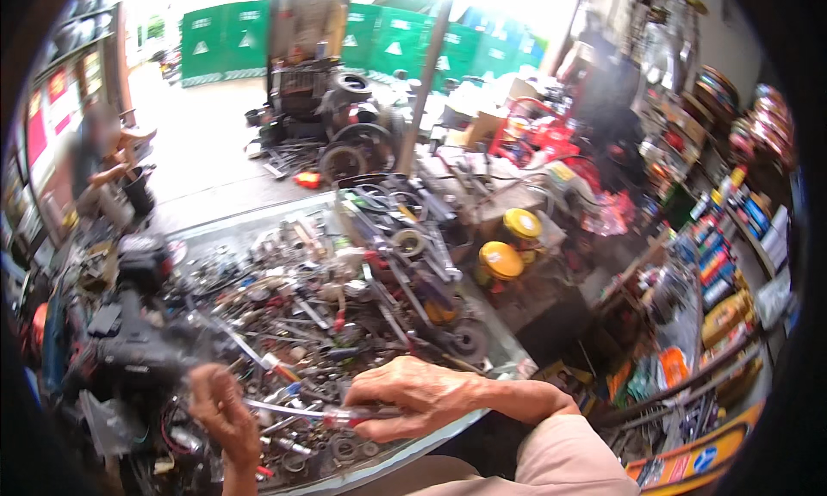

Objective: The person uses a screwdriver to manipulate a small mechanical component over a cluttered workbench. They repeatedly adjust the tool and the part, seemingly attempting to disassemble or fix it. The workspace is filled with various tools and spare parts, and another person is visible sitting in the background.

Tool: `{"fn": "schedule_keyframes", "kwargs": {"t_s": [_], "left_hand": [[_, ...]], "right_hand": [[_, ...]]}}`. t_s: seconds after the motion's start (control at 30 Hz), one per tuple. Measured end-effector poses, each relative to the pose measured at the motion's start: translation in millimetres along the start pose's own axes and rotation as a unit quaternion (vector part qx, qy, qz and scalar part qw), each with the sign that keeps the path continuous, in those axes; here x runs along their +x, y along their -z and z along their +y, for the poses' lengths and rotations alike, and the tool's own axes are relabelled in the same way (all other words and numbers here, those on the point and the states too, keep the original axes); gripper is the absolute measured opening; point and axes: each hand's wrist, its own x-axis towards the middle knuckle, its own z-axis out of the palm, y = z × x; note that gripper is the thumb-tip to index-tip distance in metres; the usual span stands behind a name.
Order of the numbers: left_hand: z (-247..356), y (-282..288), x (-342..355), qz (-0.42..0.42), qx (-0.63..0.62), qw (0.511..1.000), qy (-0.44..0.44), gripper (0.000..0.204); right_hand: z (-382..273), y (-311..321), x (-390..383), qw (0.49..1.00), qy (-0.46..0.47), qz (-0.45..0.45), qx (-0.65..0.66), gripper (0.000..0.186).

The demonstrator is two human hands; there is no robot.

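Observation:
My right hand (pixel 413 399) is closed around the reddish, see-through end of a thin pale rod or tube (pixel 289 408). Its exact kind is hard to make out. The other end runs left to the curled fingers of my left hand (pixel 226 414), which is slightly blurred and seems to pinch it. Both hands are above the near part of a glass-topped table (pixel 413 451) heaped with small metal parts (pixel 284 332). A black power drill (pixel 129 354) lies just left of my left hand.
Long tools (pixel 401 281) are piled toward the table's right side, near two yellow-lidded jars (pixel 501 260). Crowded shelves (pixel 715 272) line the right. Tyres (pixel 349 143) stand beyond the table. A seated person (pixel 103 169) is at the far left. Green barriers (pixel 226 40) stand outside.

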Motion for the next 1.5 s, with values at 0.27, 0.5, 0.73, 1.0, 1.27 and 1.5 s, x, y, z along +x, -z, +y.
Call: {"fn": "schedule_keyframes", "kwargs": {"t_s": [0.27,0.5,0.73,1.0,1.27,1.5], "left_hand": [[2,-1,-2,-0.018,0.057,0.998,0.005,0.020],[-2,4,-1,-0.006,0.061,0.998,-0.001,0.019],[-10,7,-3,-0.095,0.080,0.968,-0.219,0.018],[-16,12,2,-0.061,0.092,0.967,-0.228,0.024],[-14,14,1,-0.049,0.087,0.962,-0.255,0.031],[-22,14,1,-0.046,0.093,0.961,-0.258,0.032]], "right_hand": [[2,30,-42,0.993,-0.063,0.008,0.094,0.033],[0,112,-106,0.893,-0.211,0.373,0.135,0.020],[68,132,-133,0.825,-0.190,0.521,0.110,0.035],[1,97,19,0.923,-0.154,0.315,0.160,0.023],[-35,68,131,0.991,-0.114,0.067,0.033,0.033],[-83,38,258,0.998,0.043,-0.004,-0.053,0.039]]}}
